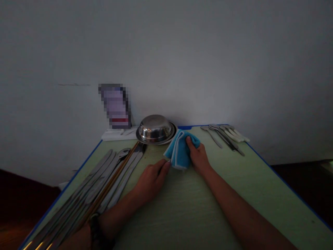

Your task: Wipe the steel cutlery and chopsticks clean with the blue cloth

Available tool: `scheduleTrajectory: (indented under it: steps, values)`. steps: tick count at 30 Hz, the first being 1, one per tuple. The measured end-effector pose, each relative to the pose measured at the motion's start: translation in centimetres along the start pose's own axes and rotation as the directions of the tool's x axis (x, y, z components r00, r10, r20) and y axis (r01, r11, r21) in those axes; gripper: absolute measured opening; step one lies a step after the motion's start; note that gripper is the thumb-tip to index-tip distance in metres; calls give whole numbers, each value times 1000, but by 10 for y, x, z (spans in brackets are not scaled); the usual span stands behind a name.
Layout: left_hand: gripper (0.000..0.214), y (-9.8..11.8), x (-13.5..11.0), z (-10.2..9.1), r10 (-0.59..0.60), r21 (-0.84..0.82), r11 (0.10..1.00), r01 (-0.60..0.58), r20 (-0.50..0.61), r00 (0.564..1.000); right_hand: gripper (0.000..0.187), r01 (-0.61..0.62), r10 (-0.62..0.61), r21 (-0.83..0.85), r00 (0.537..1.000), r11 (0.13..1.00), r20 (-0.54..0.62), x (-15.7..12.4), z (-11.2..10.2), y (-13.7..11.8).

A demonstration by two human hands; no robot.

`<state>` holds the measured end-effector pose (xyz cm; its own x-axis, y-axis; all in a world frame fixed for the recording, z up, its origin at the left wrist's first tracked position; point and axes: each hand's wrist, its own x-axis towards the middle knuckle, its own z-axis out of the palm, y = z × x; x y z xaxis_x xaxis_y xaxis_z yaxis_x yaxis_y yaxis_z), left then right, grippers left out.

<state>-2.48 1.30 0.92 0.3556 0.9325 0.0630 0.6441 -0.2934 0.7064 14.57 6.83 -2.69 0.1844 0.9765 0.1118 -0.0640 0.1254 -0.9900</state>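
Observation:
A blue cloth (182,151) with pale edging is folded over in my right hand (199,154), whose thumb presses on top of it. My left hand (153,178) is closed in a pinch on the thin end of a metal utensil (168,161). The rest of that utensil is covered by the cloth, so its kind is hidden. Just behind the cloth, upturned metal bowls (156,129) are stacked. Left of my left hand lie several metal knives (100,163), a spoon (123,152) and wooden chopsticks (114,178).
Several spoons (212,133), some with white handles (232,133), lie at the table's back right. A blurred-out upright phone-like screen (116,106) leans by the wall (208,69). White paper or packaging (117,134) lies below it. The green table (203,215) has blue edges.

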Motion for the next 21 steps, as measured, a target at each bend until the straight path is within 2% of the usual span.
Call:
scheduleTrajectory:
  steps: [4,7,9,11,13,18,21]
  values:
    - [33,-1,0,-1,-6,-68,998,6,1,1000,46,-108,114,138,993,985,-40,0,4,1]
    - [35,-1,-1,-2,-53,-115,992,52,-4,999,41,-215,208,306,977,927,56,-3,9,-3]
    - [36,-2,0,-2,-75,-138,988,73,-10,997,35,-256,210,387,965,886,159,-6,12,-6]
    - [36,-3,0,-2,-66,-155,986,64,-13,998,32,-268,177,417,953,868,244,-10,14,-9]
    - [35,-3,1,-2,-49,-157,986,46,-15,999,33,-271,161,419,946,867,281,-12,15,-10]
    - [35,-4,1,-1,-49,-129,991,46,-25,998,31,-262,179,400,956,878,235,-11,15,-8]
    - [40,-7,0,1,-87,-220,973,76,-39,995,28,-288,194,439,949,851,246,-10,13,-9]
